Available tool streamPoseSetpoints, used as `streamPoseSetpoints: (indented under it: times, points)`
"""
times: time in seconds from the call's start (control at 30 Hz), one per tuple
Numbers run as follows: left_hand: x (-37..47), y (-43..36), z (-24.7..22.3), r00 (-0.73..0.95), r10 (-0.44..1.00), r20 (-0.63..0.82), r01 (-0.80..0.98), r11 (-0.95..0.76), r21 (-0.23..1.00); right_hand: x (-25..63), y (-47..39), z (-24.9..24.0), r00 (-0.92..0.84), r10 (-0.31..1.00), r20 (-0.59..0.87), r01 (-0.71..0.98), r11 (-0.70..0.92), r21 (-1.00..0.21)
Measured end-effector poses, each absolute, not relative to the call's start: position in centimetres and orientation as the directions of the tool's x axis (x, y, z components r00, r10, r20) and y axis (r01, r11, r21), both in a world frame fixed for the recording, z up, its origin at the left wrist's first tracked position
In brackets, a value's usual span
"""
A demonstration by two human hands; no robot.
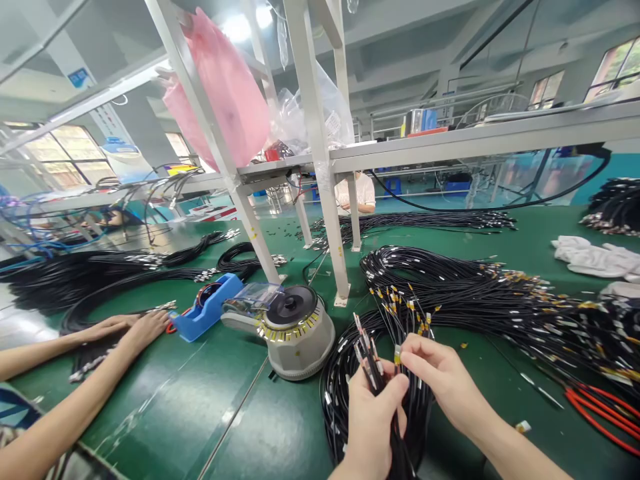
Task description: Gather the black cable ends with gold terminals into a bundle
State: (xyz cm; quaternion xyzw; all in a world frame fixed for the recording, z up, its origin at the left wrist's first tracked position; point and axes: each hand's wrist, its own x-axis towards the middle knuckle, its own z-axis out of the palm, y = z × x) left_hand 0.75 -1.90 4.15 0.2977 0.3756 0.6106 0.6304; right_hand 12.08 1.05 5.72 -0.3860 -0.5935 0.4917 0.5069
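Note:
My left hand (373, 417) grips a bunch of black cables (367, 357) upright, their white-tipped ends sticking out above my fingers. Just to its right, my right hand (440, 383) pinches one cable end with a small yellow tape tag (397, 355) between thumb and forefinger. Both hands hover over a coiled pile of black cables (345, 373) on the green table (240, 413). A grey round tape dispenser (293, 330) with yellow tape pieces on its rim stands left of my hands.
A co-worker's two hands (127, 330) rest on cables at the left, beside a blue tape holder (207, 307). Large cable bundles (480, 293) spread right and left. Grey rack legs (327, 200) stand mid-table. White gloves (593, 257) and red wires (603, 410) lie at right.

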Motion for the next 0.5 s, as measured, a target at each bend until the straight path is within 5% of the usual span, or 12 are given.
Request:
streamPoseSetpoints:
  times: [0.5]
  points:
    - [0.2,-1.68,4.16,-0.027,0.993,-0.118,-0.582,0.08,0.809,11.79,1.36,5.65,-0.181,0.958,0.224,0.036,0.234,-0.972]
